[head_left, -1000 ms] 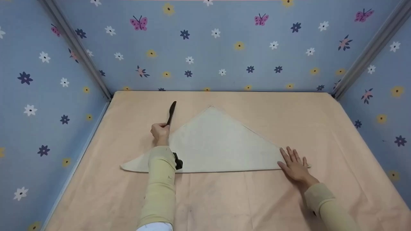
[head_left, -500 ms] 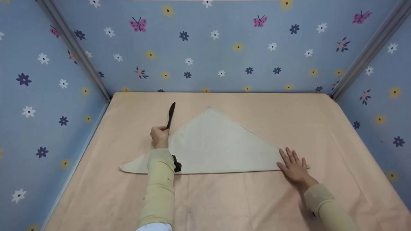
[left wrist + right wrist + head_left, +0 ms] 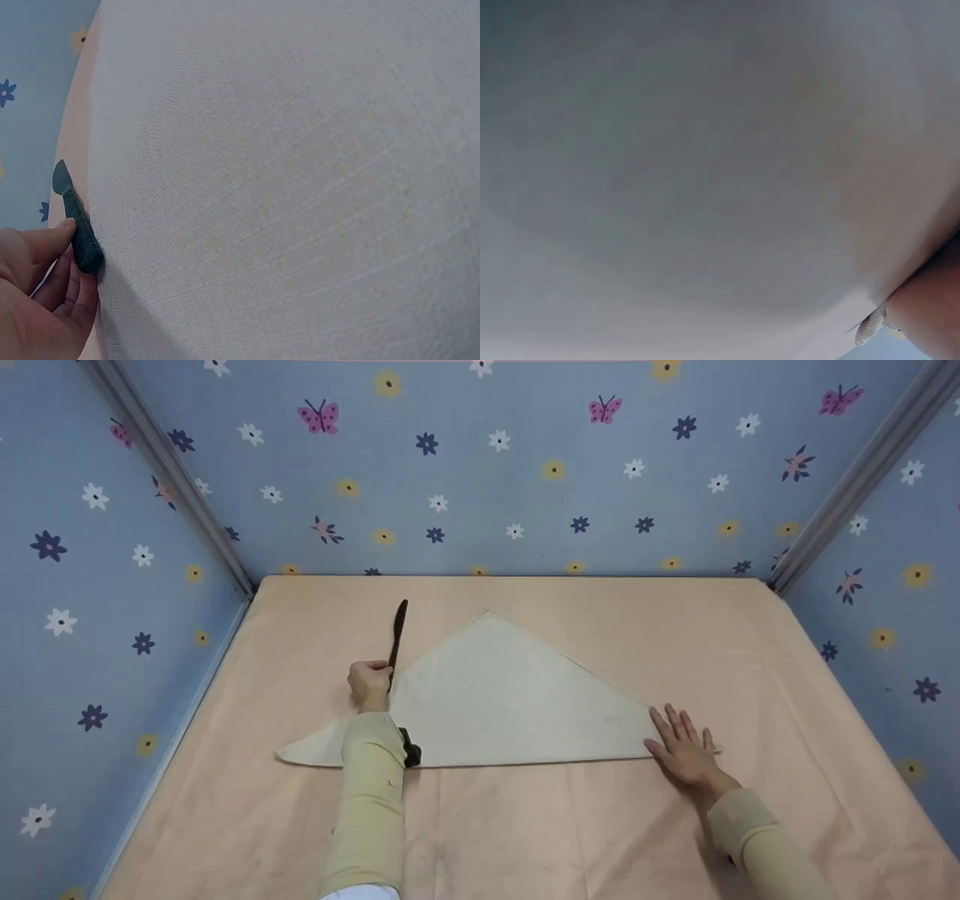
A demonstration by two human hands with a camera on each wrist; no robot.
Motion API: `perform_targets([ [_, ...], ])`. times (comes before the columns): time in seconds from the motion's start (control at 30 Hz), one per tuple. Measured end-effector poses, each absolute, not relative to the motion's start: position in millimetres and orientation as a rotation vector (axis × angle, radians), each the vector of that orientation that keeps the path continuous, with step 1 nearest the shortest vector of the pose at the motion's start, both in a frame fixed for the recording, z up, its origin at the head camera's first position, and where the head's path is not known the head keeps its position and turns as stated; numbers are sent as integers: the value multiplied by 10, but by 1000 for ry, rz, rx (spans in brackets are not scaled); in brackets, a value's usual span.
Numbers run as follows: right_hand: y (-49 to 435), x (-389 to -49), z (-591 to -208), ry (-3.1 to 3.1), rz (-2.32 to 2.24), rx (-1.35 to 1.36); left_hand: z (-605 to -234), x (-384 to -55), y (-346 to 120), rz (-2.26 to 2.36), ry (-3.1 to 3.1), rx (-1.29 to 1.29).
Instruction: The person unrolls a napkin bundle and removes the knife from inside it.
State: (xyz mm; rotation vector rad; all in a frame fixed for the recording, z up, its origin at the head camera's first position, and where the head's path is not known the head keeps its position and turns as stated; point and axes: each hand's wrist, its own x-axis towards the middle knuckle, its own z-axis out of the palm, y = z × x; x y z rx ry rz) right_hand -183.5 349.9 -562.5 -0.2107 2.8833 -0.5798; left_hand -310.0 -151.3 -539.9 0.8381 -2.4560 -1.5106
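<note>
A pale cloth napkin lies as a wide triangle, its point toward the back and its long edge facing me. Over its left slope, my left hand pinches a dark table knife by the handle, blade pointing away. The left wrist view shows thumb and fingers on the knife's dark green handle, close beside the cloth's edge. My right hand rests flat on the napkin's right corner with fingers extended, covering most of that corner. Only part of the right hand appears in the blurred right wrist view.
A peach cover with some creases spreads over the table. Blue flowered panels stand at the back and both sides, joined by grey corner posts. A black strap piece sits at my left wrist.
My left hand has drawn back slightly toward me, and more of the knife's handle now shows beside the fingers. The right hand stays on the corner. The whole head view has shifted a little.
</note>
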Motion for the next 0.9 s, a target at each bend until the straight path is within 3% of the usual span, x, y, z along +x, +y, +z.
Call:
perform_targets([
  [0.63, 3496, -1858, -5582, 2856, -633, -202, -5400, -3025, -1653, -1682, -2351, 872],
  [0.9, 3524, -1855, -5543, 2854, -698, -228, -5378, -2943, -1688, -1606, -2457, 723],
])
